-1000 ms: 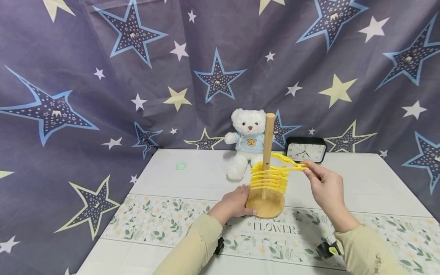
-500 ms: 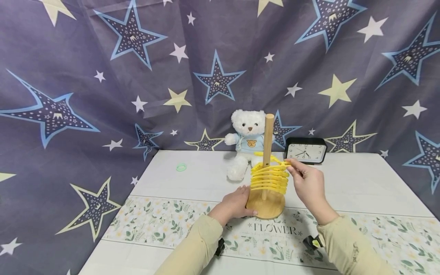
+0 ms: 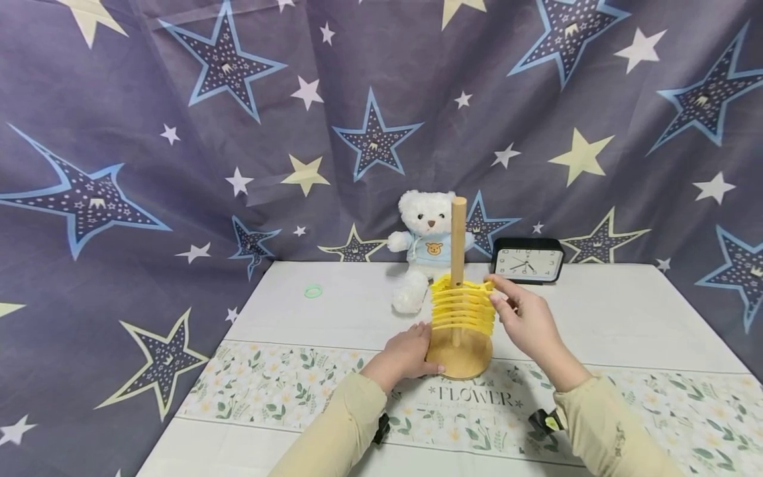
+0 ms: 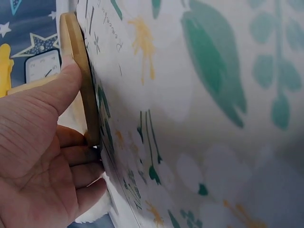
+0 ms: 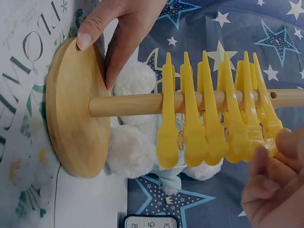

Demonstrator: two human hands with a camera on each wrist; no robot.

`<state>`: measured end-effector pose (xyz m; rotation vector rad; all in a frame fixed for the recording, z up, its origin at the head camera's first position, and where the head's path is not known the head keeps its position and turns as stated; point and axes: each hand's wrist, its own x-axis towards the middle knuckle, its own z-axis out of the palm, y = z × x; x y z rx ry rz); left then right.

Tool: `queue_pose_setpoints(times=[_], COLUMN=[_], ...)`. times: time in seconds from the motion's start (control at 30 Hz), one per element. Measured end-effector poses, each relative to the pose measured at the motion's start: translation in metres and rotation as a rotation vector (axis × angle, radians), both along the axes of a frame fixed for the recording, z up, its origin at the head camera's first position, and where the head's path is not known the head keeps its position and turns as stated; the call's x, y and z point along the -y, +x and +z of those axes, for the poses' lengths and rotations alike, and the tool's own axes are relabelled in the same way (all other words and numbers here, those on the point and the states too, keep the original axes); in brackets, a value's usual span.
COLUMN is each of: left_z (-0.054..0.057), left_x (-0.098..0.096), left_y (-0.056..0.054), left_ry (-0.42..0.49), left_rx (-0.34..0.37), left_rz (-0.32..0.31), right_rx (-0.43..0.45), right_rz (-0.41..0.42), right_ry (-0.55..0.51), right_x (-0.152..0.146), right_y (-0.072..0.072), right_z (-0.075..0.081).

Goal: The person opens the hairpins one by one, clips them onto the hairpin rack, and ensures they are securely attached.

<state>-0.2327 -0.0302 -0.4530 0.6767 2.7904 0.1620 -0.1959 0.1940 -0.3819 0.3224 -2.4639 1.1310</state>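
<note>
A wooden stand [image 3: 457,361] with a round base and upright post stands mid-table. Several yellow hair clips [image 3: 461,311] sit one above another along its post; in the right wrist view they look clamped across it. My left hand [image 3: 408,351] holds the left edge of the base, thumb at the front and fingers round the side. At the right end of the topmost hair clip [image 5: 267,104], my right hand [image 3: 527,321] pinches it between thumb and forefinger. Its far tip lies across the post, level with the clips below.
Behind the stand sits a white teddy bear [image 3: 420,258] in a blue top. A black alarm clock [image 3: 527,262] stands back right. Far left lies a small green ring [image 3: 312,291]. A starry curtain [image 3: 268,132] hangs behind the table.
My right hand has moved left with the topmost hair clip, bringing it onto the post above the others. The post has tilted slightly left; my left hand stays on the base.
</note>
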Motion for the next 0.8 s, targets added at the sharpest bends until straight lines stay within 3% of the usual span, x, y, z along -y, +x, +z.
queue_pose_setpoints(times=[0.17, 0.6, 0.8], left_z=[0.001, 0.0, 0.001], left_x=[0.0, 0.004, 0.008], left_y=[-0.001, -0.004, -0.005], left_ry=[0.025, 0.084, 0.13], left_rx=[0.024, 0.029, 0.018], left_rz=[0.017, 0.03, 0.032], right_rx=[0.02, 0.058, 0.069], right_rz=[0.033, -0.129, -0.138], right_ry=[0.0, -0.02, -0.002], right_x=[-0.009, -0.043, -0.055], right_y=[0.006, 0.025, 0.03], right_z=[-0.001, -0.016, -0.025])
